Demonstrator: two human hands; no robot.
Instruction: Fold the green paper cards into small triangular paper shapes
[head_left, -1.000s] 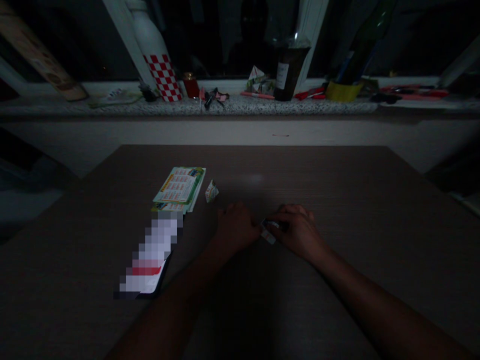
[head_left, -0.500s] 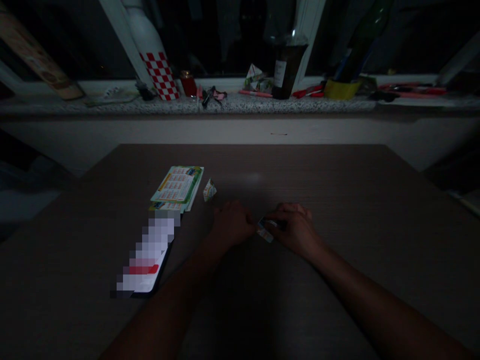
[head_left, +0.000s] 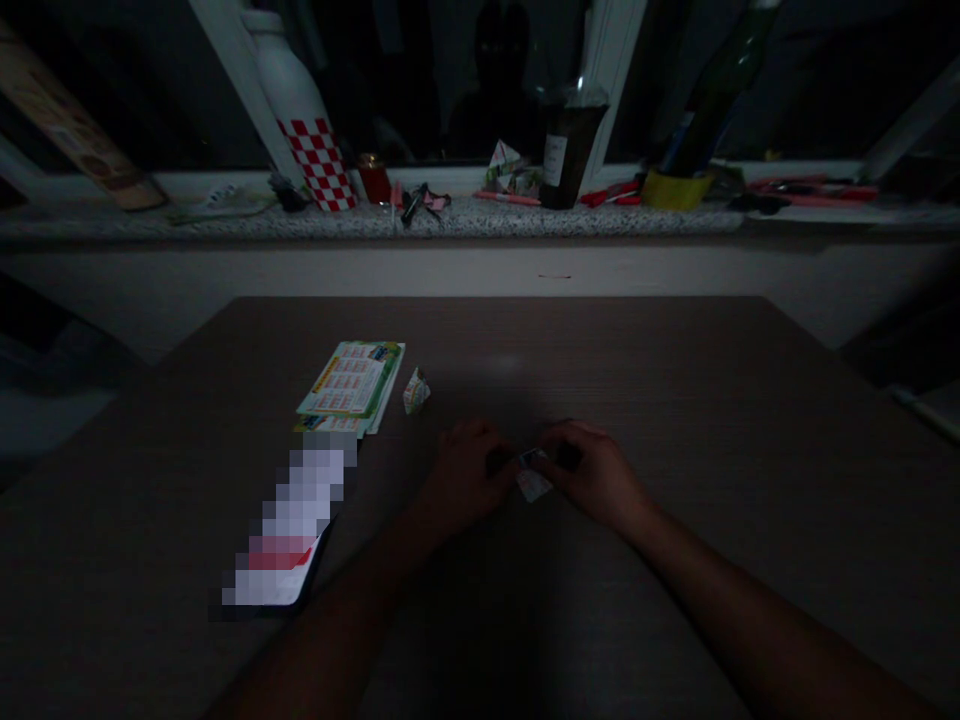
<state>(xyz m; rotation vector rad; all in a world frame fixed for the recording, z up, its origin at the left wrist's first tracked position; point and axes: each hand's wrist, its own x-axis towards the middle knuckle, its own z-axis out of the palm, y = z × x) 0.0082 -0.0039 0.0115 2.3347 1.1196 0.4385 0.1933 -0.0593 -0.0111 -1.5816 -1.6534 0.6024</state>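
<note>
A small folded piece of paper (head_left: 533, 484), pale with faint print, is pinched between my two hands low over the table. My left hand (head_left: 472, 468) grips its left edge with thumb and fingers closed. From the other side, my right hand (head_left: 596, 472) pinches its right edge. My fingertips and the dim light hide the paper's upper part. To the left of my left hand stands a small folded paper shape (head_left: 416, 391) with coloured print. Beside it lies a stack of printed paper sheets (head_left: 351, 380) with calendar-like grids and green borders.
A phone (head_left: 289, 535) with a lit, blurred screen lies left of my left forearm on the brown table (head_left: 675, 400). Along the granite sill (head_left: 465, 222) stand a red-checked white bottle (head_left: 319, 150), a dark drink cup (head_left: 570, 150) and a green bottle (head_left: 705, 110) in a yellow holder.
My hands have drawn closer together around the paper, which has turned and shows more of its pale face. My left fingers now meet its left edge. The camera view has tilted slightly.
</note>
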